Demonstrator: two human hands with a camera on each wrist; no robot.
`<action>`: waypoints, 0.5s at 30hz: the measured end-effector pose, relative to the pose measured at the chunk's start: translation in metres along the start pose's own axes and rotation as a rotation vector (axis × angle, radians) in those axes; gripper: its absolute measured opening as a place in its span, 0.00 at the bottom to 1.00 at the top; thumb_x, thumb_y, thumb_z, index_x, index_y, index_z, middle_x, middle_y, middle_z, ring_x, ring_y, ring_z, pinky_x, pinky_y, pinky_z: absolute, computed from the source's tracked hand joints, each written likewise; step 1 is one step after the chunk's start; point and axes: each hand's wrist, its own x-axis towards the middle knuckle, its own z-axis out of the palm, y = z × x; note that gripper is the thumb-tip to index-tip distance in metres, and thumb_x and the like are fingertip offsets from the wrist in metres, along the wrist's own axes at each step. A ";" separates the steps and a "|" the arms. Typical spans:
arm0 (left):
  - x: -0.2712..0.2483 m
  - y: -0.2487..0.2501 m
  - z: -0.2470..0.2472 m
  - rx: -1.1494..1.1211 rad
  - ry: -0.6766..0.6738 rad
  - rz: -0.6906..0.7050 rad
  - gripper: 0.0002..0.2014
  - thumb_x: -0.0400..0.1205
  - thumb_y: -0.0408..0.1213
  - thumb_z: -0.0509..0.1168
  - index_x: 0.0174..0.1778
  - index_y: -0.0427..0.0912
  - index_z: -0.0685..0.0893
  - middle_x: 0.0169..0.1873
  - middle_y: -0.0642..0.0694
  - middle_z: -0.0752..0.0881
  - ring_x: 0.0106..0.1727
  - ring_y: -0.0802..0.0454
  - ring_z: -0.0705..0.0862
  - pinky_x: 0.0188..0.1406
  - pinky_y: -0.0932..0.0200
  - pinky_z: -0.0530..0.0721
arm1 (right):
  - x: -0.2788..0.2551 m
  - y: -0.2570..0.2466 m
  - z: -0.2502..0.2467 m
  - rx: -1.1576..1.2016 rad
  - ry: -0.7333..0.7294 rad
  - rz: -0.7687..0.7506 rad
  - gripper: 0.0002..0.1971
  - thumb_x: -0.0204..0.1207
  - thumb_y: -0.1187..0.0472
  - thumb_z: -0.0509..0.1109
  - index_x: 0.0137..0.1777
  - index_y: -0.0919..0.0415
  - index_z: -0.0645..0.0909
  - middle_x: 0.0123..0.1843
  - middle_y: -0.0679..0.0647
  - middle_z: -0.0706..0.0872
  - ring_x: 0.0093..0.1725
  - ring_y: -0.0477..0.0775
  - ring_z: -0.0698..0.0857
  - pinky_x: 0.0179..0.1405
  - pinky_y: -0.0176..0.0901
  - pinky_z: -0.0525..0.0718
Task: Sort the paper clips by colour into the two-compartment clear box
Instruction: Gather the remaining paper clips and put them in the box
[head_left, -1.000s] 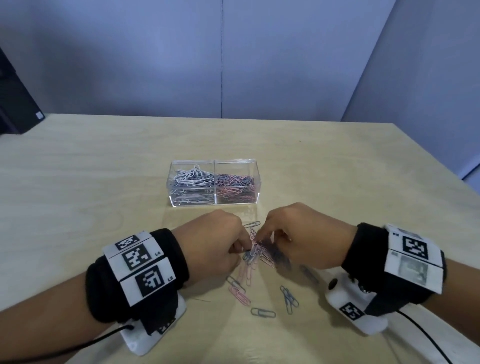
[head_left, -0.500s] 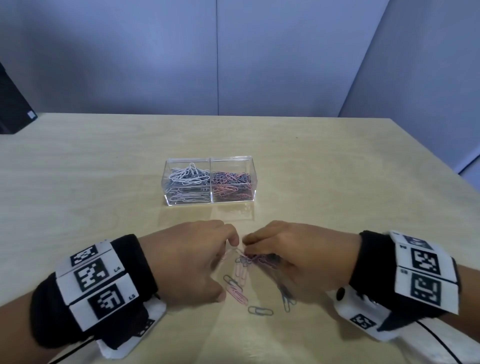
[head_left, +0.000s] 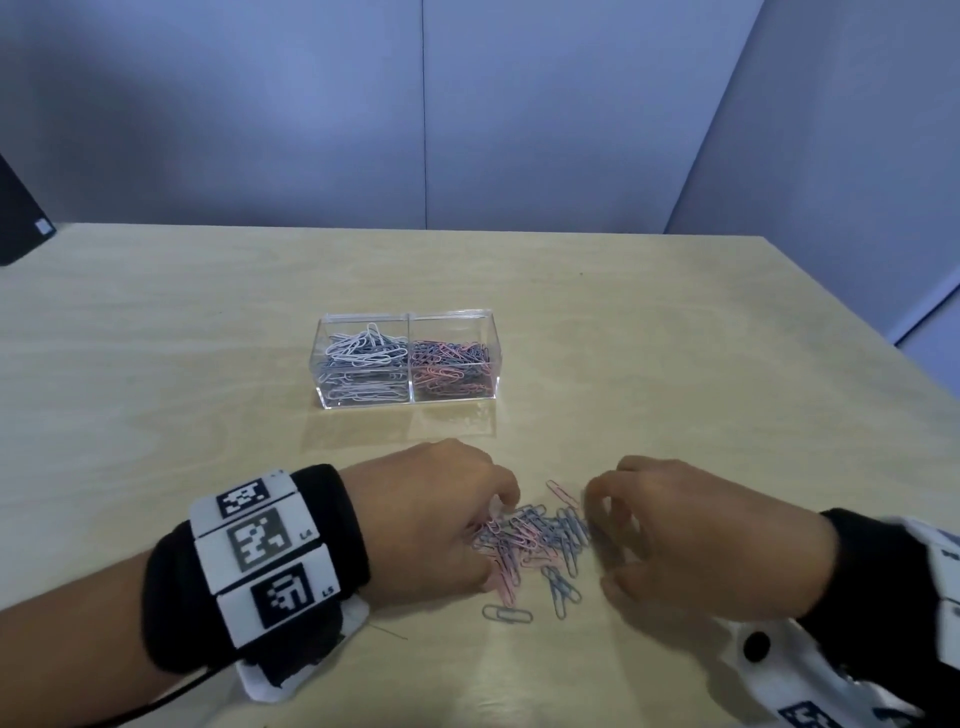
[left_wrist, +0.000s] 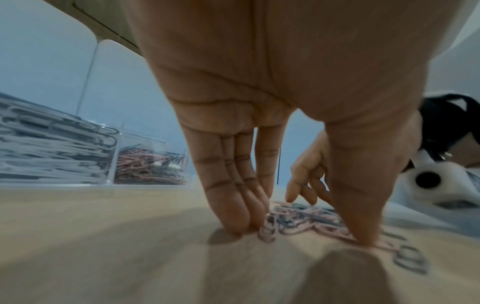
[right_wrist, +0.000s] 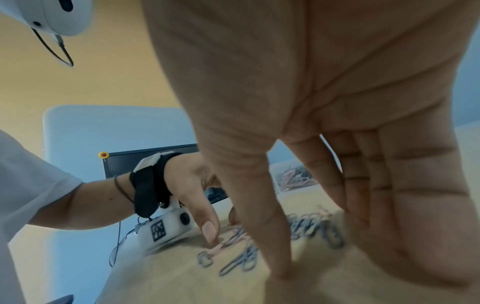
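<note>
Hands frame a small heap of paper clips (head_left: 535, 545) on a pale wooden table (head_left: 156, 364), near the person's edge. The left hand (head_left: 431, 525) stands on its fingertips (left_wrist: 233, 218) at the heap's left side, fingers straight and pressed together, thumb planted apart on the wood with pink clips under its tip; it grips nothing. The right hand (head_left: 696, 540) arches at the heap's right side, fingers straight and close together and thumb set apart, tips on or just above the table, also holding nothing that I can see. To do this step well, I would judge it best to spread the heap flat first, then slide out one clip at a time by colour, since linked wires tend to drag neighbours along. The loose clips are thin bent wire, pink and grey-blue mixed and overlapping, with a few grey-blue ones lying apart toward the near edge. Beyond the hands, well apart from the heap, sits the clear box (head_left: 409, 318), open-topped, with a central divider. Its left compartment holds mostly white clips with some grey; its right holds pink and dark clips together.
</note>
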 end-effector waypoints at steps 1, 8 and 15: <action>-0.001 -0.001 0.000 -0.005 -0.006 -0.009 0.27 0.68 0.60 0.69 0.63 0.58 0.77 0.43 0.61 0.77 0.46 0.60 0.77 0.49 0.55 0.84 | 0.002 -0.003 0.002 0.017 0.012 0.002 0.09 0.68 0.48 0.71 0.44 0.48 0.77 0.46 0.41 0.76 0.40 0.44 0.80 0.40 0.41 0.84; 0.009 0.014 0.001 0.044 0.020 -0.068 0.17 0.67 0.57 0.73 0.40 0.47 0.82 0.34 0.52 0.83 0.37 0.50 0.83 0.38 0.50 0.86 | 0.018 -0.038 0.016 0.053 0.087 -0.024 0.25 0.58 0.31 0.76 0.42 0.48 0.75 0.44 0.44 0.72 0.38 0.44 0.78 0.37 0.40 0.78; 0.016 0.014 0.000 0.032 0.055 -0.075 0.10 0.72 0.47 0.71 0.37 0.43 0.86 0.31 0.44 0.85 0.33 0.45 0.83 0.30 0.55 0.81 | 0.039 -0.034 0.018 0.039 0.171 -0.115 0.16 0.70 0.44 0.74 0.42 0.58 0.83 0.41 0.53 0.81 0.39 0.56 0.81 0.39 0.48 0.81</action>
